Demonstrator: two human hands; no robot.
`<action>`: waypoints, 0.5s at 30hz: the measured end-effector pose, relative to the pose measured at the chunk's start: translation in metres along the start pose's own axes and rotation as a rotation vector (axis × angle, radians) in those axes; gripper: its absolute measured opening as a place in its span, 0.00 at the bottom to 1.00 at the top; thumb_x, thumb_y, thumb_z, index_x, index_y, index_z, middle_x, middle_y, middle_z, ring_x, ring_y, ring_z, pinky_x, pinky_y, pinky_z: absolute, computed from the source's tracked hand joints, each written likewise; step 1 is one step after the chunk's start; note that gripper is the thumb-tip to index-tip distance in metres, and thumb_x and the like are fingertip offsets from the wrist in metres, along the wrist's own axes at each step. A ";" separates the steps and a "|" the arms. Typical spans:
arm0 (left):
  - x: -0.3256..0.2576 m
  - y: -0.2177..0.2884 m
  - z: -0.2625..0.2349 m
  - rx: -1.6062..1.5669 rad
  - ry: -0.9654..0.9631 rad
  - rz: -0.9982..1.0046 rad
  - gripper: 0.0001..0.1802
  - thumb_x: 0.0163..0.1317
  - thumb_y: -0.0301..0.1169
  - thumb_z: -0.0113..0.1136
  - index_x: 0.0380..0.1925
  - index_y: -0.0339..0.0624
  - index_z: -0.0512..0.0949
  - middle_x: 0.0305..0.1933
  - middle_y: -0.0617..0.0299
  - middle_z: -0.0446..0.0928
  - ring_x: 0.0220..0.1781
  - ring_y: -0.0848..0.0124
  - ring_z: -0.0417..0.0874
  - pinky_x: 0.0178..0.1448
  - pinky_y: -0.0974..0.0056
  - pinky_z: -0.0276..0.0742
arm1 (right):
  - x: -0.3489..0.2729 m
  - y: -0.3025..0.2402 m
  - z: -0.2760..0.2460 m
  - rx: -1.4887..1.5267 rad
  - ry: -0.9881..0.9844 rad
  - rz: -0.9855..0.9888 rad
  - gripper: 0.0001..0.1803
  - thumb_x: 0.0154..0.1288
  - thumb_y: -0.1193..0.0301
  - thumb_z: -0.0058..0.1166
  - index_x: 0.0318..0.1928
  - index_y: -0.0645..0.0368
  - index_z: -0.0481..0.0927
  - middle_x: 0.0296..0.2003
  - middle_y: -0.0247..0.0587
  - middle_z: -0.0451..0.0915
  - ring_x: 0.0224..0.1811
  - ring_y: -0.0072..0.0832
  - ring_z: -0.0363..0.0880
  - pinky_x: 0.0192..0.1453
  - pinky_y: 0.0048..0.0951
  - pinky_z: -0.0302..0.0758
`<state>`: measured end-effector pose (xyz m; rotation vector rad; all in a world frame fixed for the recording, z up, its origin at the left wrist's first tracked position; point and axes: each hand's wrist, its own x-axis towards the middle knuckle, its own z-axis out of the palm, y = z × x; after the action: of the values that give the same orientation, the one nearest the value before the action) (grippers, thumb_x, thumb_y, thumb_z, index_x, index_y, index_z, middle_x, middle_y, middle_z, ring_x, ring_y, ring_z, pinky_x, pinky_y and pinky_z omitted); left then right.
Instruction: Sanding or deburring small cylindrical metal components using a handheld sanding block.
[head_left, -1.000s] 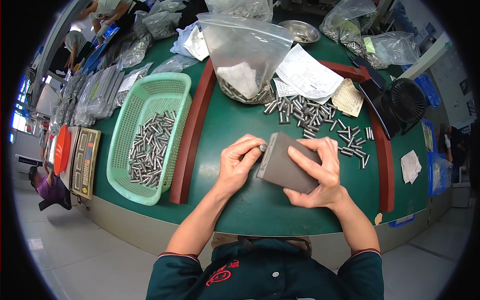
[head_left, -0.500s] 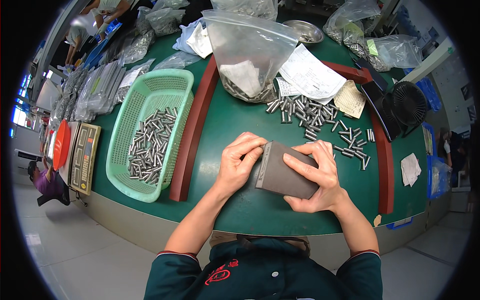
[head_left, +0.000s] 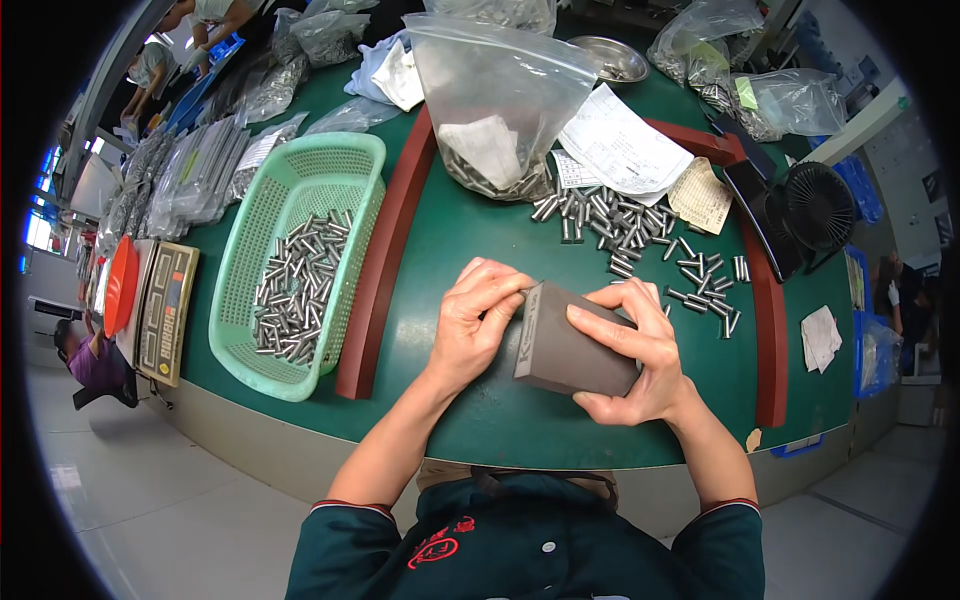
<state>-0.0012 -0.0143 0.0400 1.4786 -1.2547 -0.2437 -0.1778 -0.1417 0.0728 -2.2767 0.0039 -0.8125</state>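
Note:
My right hand (head_left: 648, 360) is wrapped round a grey-brown rectangular block (head_left: 572, 352), which looks like an abrasive block, tilted above the green table. My left hand (head_left: 474, 322) is closed in a pinch at the block's upper left corner. Whatever lies between those fingertips is mostly hidden. Beyond the hands, short metal pins (head_left: 622, 238) lie loose in a heap on the table. More metal pins (head_left: 298, 290) fill part of a light green perforated basket (head_left: 228, 330) to the left.
Dark red bars (head_left: 385, 270) frame the work area. A clear plastic bag (head_left: 500, 90) of metal parts stands at the back, beside paper sheets (head_left: 625, 145). A black fan (head_left: 818, 205) stands right, a scale (head_left: 168, 315) left. Other people work at far left and far right.
Both hands stay almost in place; the block has turned very slightly in my grip. The whole view has shifted a little.

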 end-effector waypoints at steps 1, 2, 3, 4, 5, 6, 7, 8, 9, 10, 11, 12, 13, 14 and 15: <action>0.001 0.001 0.000 0.000 0.001 -0.001 0.08 0.55 0.18 0.59 0.36 0.35 0.81 0.33 0.59 0.79 0.38 0.64 0.77 0.45 0.64 0.72 | 0.000 -0.001 0.000 0.032 -0.007 0.000 0.40 0.26 0.64 0.67 0.51 0.57 0.82 0.39 0.45 0.76 0.37 0.36 0.71 0.48 0.35 0.62; 0.001 0.001 0.001 -0.010 0.008 -0.007 0.08 0.55 0.18 0.59 0.36 0.36 0.81 0.32 0.59 0.79 0.38 0.64 0.77 0.45 0.64 0.72 | 0.001 -0.001 0.000 0.027 -0.009 0.001 0.40 0.26 0.64 0.67 0.51 0.57 0.82 0.39 0.45 0.76 0.37 0.36 0.71 0.47 0.35 0.62; 0.002 0.001 0.002 -0.020 0.014 -0.013 0.09 0.55 0.18 0.59 0.35 0.36 0.82 0.32 0.59 0.79 0.38 0.64 0.77 0.45 0.64 0.72 | 0.000 0.000 0.000 0.027 -0.009 0.002 0.40 0.26 0.64 0.67 0.51 0.57 0.82 0.39 0.45 0.76 0.37 0.36 0.71 0.47 0.35 0.62; 0.002 0.000 0.001 -0.020 0.013 -0.014 0.09 0.55 0.18 0.59 0.35 0.36 0.82 0.32 0.59 0.79 0.38 0.64 0.77 0.45 0.64 0.72 | 0.000 0.002 0.001 0.024 -0.005 0.004 0.40 0.26 0.64 0.67 0.51 0.57 0.82 0.39 0.46 0.76 0.37 0.36 0.71 0.47 0.35 0.62; 0.002 -0.001 0.001 -0.012 0.013 -0.005 0.08 0.54 0.18 0.59 0.35 0.36 0.82 0.32 0.59 0.79 0.37 0.64 0.77 0.45 0.64 0.71 | -0.001 0.003 0.001 0.021 -0.003 0.005 0.40 0.26 0.64 0.67 0.52 0.57 0.82 0.39 0.46 0.76 0.37 0.36 0.71 0.47 0.35 0.62; 0.002 -0.001 0.001 -0.004 0.012 0.004 0.08 0.54 0.18 0.59 0.35 0.36 0.82 0.32 0.59 0.79 0.37 0.64 0.76 0.45 0.64 0.71 | -0.001 0.002 0.000 0.022 -0.004 0.004 0.40 0.26 0.64 0.67 0.52 0.57 0.82 0.39 0.46 0.76 0.37 0.36 0.71 0.47 0.35 0.62; 0.002 0.000 0.001 -0.004 0.013 0.004 0.08 0.54 0.18 0.59 0.35 0.36 0.82 0.32 0.59 0.79 0.37 0.64 0.76 0.45 0.64 0.71 | 0.000 0.001 -0.002 0.033 -0.010 0.007 0.40 0.26 0.64 0.67 0.51 0.58 0.82 0.39 0.46 0.76 0.37 0.36 0.71 0.47 0.36 0.62; 0.002 0.002 0.002 -0.004 0.022 -0.003 0.08 0.54 0.18 0.60 0.35 0.36 0.82 0.32 0.59 0.79 0.37 0.64 0.76 0.45 0.63 0.71 | -0.001 0.000 -0.002 0.044 -0.015 0.014 0.40 0.26 0.64 0.67 0.51 0.58 0.82 0.40 0.46 0.76 0.37 0.36 0.71 0.47 0.36 0.62; 0.001 0.003 0.002 -0.005 0.031 -0.009 0.08 0.54 0.18 0.60 0.35 0.36 0.82 0.32 0.59 0.79 0.37 0.64 0.76 0.44 0.63 0.71 | -0.001 0.003 -0.002 0.025 -0.013 0.014 0.40 0.26 0.64 0.67 0.51 0.58 0.82 0.40 0.47 0.76 0.37 0.36 0.71 0.47 0.36 0.62; 0.000 0.002 0.002 -0.006 0.028 -0.010 0.08 0.54 0.18 0.60 0.35 0.36 0.82 0.32 0.59 0.79 0.37 0.64 0.76 0.44 0.63 0.71 | -0.002 0.002 -0.001 0.024 -0.012 0.017 0.40 0.26 0.64 0.67 0.51 0.58 0.82 0.40 0.47 0.76 0.37 0.36 0.71 0.47 0.36 0.62; 0.000 0.002 0.001 -0.008 0.025 -0.003 0.08 0.54 0.18 0.60 0.35 0.36 0.82 0.32 0.60 0.79 0.37 0.64 0.76 0.44 0.63 0.71 | -0.002 0.001 0.000 0.042 -0.002 0.018 0.40 0.26 0.64 0.67 0.51 0.58 0.82 0.40 0.46 0.76 0.37 0.36 0.71 0.47 0.36 0.61; -0.001 0.002 0.000 -0.009 0.021 0.003 0.08 0.54 0.18 0.60 0.34 0.37 0.82 0.32 0.60 0.79 0.36 0.64 0.76 0.44 0.63 0.70 | -0.002 0.001 0.000 0.059 0.008 0.020 0.41 0.26 0.64 0.67 0.51 0.58 0.82 0.40 0.45 0.77 0.37 0.35 0.72 0.47 0.35 0.61; 0.000 0.002 0.000 -0.008 0.022 0.003 0.08 0.54 0.18 0.60 0.34 0.37 0.82 0.32 0.60 0.79 0.36 0.64 0.76 0.44 0.63 0.70 | -0.001 0.001 -0.001 0.063 0.005 0.023 0.41 0.26 0.64 0.67 0.52 0.58 0.82 0.40 0.45 0.77 0.37 0.35 0.72 0.46 0.35 0.61; 0.001 0.002 0.001 -0.015 0.027 0.002 0.07 0.55 0.19 0.60 0.34 0.37 0.82 0.32 0.60 0.79 0.36 0.65 0.76 0.45 0.63 0.70 | -0.001 0.003 -0.003 0.047 0.005 0.024 0.40 0.26 0.64 0.67 0.52 0.58 0.82 0.40 0.45 0.77 0.37 0.36 0.72 0.46 0.35 0.62; 0.001 0.002 0.001 -0.022 0.031 0.001 0.07 0.55 0.19 0.60 0.34 0.37 0.82 0.32 0.60 0.79 0.36 0.65 0.76 0.46 0.63 0.70 | -0.001 0.004 -0.003 0.030 0.005 0.025 0.40 0.26 0.64 0.67 0.52 0.58 0.82 0.40 0.46 0.77 0.37 0.36 0.72 0.46 0.35 0.62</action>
<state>-0.0028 -0.0155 0.0416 1.4577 -1.2239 -0.2325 -0.1798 -0.1466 0.0715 -2.2423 0.0224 -0.7995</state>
